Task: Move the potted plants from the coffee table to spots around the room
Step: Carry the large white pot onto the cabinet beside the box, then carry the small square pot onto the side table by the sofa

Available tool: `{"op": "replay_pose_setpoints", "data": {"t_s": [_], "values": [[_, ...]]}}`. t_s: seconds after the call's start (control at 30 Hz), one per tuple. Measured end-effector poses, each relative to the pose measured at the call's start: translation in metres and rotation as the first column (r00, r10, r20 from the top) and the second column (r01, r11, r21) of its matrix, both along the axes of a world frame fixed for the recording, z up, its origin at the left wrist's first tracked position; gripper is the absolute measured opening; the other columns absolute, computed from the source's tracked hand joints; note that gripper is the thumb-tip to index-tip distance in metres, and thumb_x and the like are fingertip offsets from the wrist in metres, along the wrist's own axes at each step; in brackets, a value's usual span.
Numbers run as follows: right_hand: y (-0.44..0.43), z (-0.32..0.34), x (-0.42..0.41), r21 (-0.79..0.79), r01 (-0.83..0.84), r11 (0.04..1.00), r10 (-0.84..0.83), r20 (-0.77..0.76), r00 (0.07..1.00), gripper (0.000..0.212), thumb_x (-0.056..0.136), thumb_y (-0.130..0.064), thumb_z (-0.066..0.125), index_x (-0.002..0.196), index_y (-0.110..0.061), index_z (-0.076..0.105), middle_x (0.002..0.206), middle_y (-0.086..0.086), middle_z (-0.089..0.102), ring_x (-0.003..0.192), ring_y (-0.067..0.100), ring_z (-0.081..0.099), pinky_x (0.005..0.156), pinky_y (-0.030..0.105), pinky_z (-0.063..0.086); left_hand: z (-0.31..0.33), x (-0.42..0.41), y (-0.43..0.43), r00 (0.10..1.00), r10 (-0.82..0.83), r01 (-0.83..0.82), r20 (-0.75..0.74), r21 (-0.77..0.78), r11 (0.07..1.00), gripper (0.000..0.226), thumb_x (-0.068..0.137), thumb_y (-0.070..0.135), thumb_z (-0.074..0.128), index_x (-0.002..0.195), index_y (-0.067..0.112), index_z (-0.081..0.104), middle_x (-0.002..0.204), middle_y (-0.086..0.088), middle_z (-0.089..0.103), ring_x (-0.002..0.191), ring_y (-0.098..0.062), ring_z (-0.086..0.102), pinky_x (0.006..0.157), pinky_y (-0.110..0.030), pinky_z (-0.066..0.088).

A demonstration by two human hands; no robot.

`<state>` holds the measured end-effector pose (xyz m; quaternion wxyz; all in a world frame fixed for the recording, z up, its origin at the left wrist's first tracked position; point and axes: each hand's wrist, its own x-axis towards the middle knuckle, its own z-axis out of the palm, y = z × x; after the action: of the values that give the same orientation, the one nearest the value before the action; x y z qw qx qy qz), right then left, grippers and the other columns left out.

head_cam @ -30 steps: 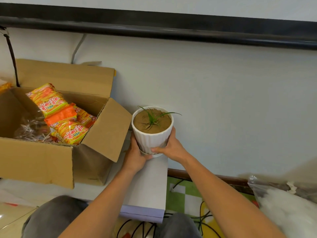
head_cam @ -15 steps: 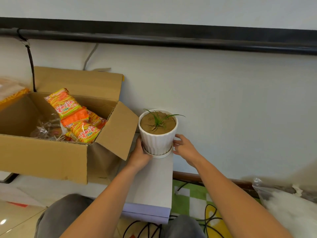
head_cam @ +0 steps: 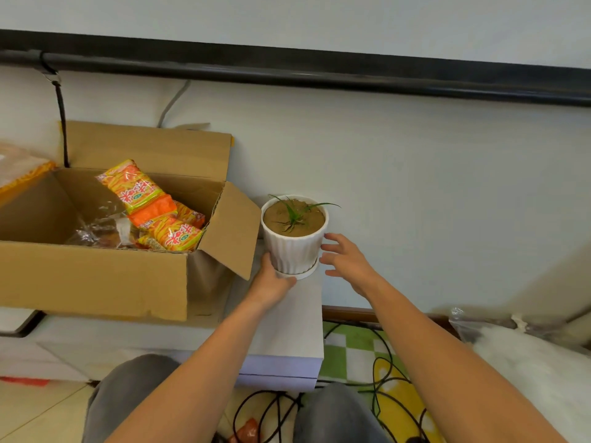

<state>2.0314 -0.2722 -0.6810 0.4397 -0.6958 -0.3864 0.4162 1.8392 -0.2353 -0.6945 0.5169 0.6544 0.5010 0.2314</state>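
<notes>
A white ribbed potted plant [head_cam: 293, 247] with brown soil and a few thin green leaves stands upright on its saucer at the back right corner of a low white cabinet [head_cam: 287, 327], close to the wall. My left hand [head_cam: 271, 282] rests against the pot's lower left side and saucer. My right hand [head_cam: 347, 262] hovers just right of the pot, fingers spread, holding nothing.
An open cardboard box [head_cam: 96, 276] with orange snack packets [head_cam: 153, 212] sits on the cabinet just left of the pot, its flap [head_cam: 230, 231] near the pot. Black cables [head_cam: 377, 372] lie on a green checked mat to the right, beside a plastic bag [head_cam: 527, 362].
The pot has been set down on the cabinet by the wall. My right hand has let go and drawn slightly away to the right, while my left hand stays at the base.
</notes>
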Motion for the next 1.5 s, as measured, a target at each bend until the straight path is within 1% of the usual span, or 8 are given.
{"op": "replay_pose_setpoints", "data": {"t_s": [0.23, 0.33, 0.6, 0.73, 0.87, 1.03, 1.27, 1.5], "values": [[-0.016, 0.054, -0.027, -0.204, 0.008, 0.979, -0.03, -0.105, 0.994, 0.054, 0.094, 0.0, 0.059, 0.143, -0.021, 0.048, 0.136, -0.003, 0.056, 0.123, 0.023, 0.058, 0.091, 0.038, 0.055, 0.05, 0.009, -0.029, 0.966, -0.167, 0.142, -0.195, -0.136, 0.981, 0.096, 0.095, 0.024, 0.067, 0.161, 0.016, -0.002, 0.163, -0.009, 0.029, 0.145, -0.03, 0.037, 0.108, -0.032, 0.037], [-0.026, 0.109, -0.038, -0.238, -0.022, 0.971, -0.003, -0.104, 0.995, 0.038, 0.094, -0.004, 0.061, 0.13, -0.016, 0.063, 0.127, 0.001, 0.064, 0.115, 0.019, 0.062, 0.096, 0.04, 0.056, 0.101, 0.01, -0.041, 0.955, -0.223, 0.178, -0.195, -0.222, 0.959, 0.085, 0.096, 0.029, 0.065, 0.161, 0.013, 0.013, 0.163, -0.011, 0.032, 0.146, -0.028, 0.038, 0.115, -0.037, 0.037], [-0.067, 0.311, -0.058, -0.181, -0.042, 0.983, 0.033, -0.048, 0.998, 0.027, 0.099, -0.009, 0.057, 0.112, -0.027, 0.071, 0.122, -0.003, 0.068, 0.115, 0.017, 0.064, 0.091, 0.034, 0.057, 0.307, -0.023, -0.062, 0.989, -0.114, 0.104, -0.092, -0.115, 0.988, 0.049, 0.097, 0.015, 0.063, 0.144, 0.01, 0.048, 0.139, -0.01, 0.059, 0.13, -0.022, 0.053, 0.107, -0.038, 0.045], [-0.099, 0.406, -0.071, -0.139, -0.035, 0.99, 0.034, -0.012, 0.999, 0.025, 0.101, -0.012, 0.056, 0.107, -0.032, 0.07, 0.116, -0.007, 0.07, 0.112, 0.014, 0.065, 0.083, 0.027, 0.056, 0.406, -0.04, -0.081, 0.995, -0.091, 0.088, -0.049, -0.069, 0.994, 0.042, 0.098, 0.015, 0.061, 0.139, 0.012, 0.053, 0.131, -0.007, 0.063, 0.115, -0.016, 0.059, 0.077, -0.015, 0.046], [-0.133, 0.491, -0.076, -0.088, 0.004, 0.996, 0.002, 0.065, 0.998, 0.023, 0.103, -0.016, 0.055, 0.114, -0.03, 0.069, 0.121, -0.007, 0.069, 0.111, 0.011, 0.065, 0.085, 0.025, 0.056, 0.494, -0.038, -0.098, 0.989, -0.143, 0.143, -0.033, -0.002, 0.99, 0.035, 0.1, 0.024, 0.059, 0.135, 0.019, 0.057, 0.131, -0.003, 0.064, 0.119, -0.019, 0.061, 0.102, -0.037, 0.051], [-0.174, 0.568, -0.07, -0.001, 0.145, 0.989, -0.142, 0.181, 0.973, 0.025, 0.1, -0.015, 0.058, 0.119, -0.025, 0.07, 0.119, -0.008, 0.071, 0.112, 0.008, 0.065, 0.093, 0.028, 0.054, 0.566, -0.018, -0.11, 0.964, -0.265, 0.262, 0.03, 0.067, 0.963, 0.03, 0.101, 0.028, 0.056, 0.13, 0.023, 0.061, 0.124, 0.0, 0.067, 0.111, -0.016, 0.064, 0.096, -0.035, 0.053], [-0.248, 0.629, -0.096, 0.084, 0.423, 0.902, -0.426, 0.326, 0.844, 0.025, 0.101, -0.015, 0.057, 0.123, -0.018, 0.07, 0.12, -0.002, 0.072, 0.11, 0.012, 0.064, 0.097, 0.03, 0.051, 0.615, -0.006, -0.139, 0.816, -0.57, 0.563, 0.097, 0.09, 0.821, 0.02, 0.101, 0.027, 0.054, 0.119, 0.03, 0.062, 0.113, 0.005, 0.072, 0.099, -0.008, 0.068, 0.096, -0.039, 0.055], [-0.382, 0.636, -0.2, 0.085, 0.742, 0.665, -0.707, 0.394, 0.588, 0.029, 0.101, -0.014, 0.057, 0.127, -0.016, 0.069, 0.125, 0.0, 0.071, 0.116, 0.011, 0.063, 0.104, 0.028, 0.047, 0.634, -0.028, -0.243, 0.456, -0.881, 0.879, 0.125, 0.09, 0.468, 0.021, 0.1, 0.023, 0.057, 0.12, 0.028, 0.063, 0.109, 0.0, 0.074, 0.097, -0.014, 0.071, 0.085, -0.036, 0.059]]}}
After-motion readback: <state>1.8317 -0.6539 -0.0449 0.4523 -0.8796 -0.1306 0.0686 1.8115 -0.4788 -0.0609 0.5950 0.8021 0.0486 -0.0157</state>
